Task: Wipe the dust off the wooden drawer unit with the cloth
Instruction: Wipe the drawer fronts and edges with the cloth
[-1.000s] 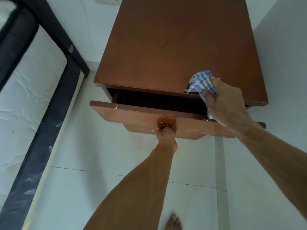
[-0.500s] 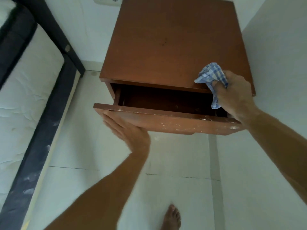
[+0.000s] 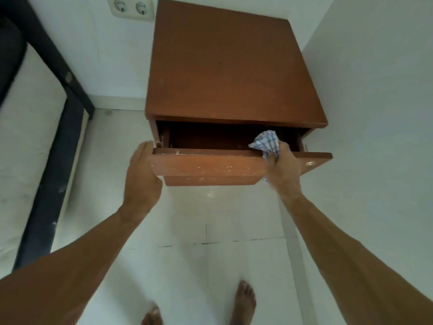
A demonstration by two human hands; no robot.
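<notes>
The brown wooden drawer unit [image 3: 229, 66] stands against the white wall, its top drawer [image 3: 210, 166] pulled out. The drawer front shows pale dusty smears. My left hand [image 3: 140, 174] presses flat against the drawer front's left end, fingers extended. My right hand [image 3: 284, 167] grips a blue-and-white checked cloth [image 3: 267, 143] on the drawer front's top edge, right of centre. Part of the cloth hangs into the dark drawer opening.
A bed with a dark frame [image 3: 58, 146] and white mattress [image 3: 23, 141] runs along the left. A double wall socket [image 3: 131, 8] sits behind the unit. A white wall [image 3: 379, 113] closes in on the right. My bare feet [image 3: 243, 301] stand on the white tiled floor.
My left hand left the drawer handle and slid to the front's left end. My right hand brought the cloth down from the unit's top onto the drawer's top edge. The drawer is further out.
</notes>
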